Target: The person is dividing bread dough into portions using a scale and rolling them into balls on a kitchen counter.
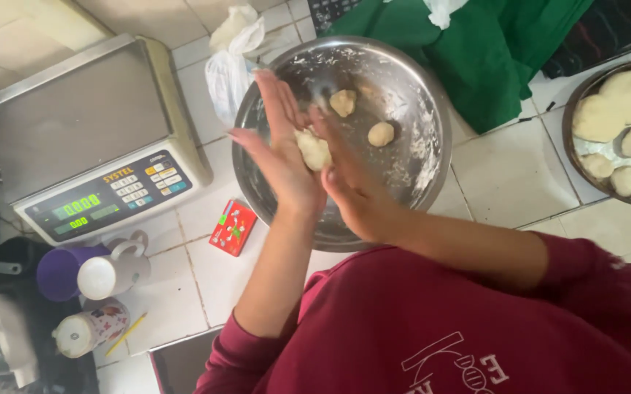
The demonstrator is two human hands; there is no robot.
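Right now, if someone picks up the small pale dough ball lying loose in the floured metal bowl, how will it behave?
The small pale dough ball looks rounded, so it would probably roll on the curved wall of the floured metal bowl. It seems soft, likely denting under fingers. The flour smears around it suggest that it may feel slightly sticky, and it is probably light.

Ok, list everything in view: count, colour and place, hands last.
Steel bowl: one, silver, floury, centre of the tiled counter.
Dough balls in bowl: two, pale, on the bowl's floor.
Dough piece: one, pale, pressed between the palms.
Tray of dough balls: one round dark tray, several pale balls, right edge.
Scale: one, grey, lit display, upper left.
Small box: one, red, below the bowl's left rim.
Cups: one purple, one white, lower left.
Green cloth: one, top.
Plastic bag: one, white, beside the scale.
Left hand: flat, fingers straight.
Right hand: flat against the dough.
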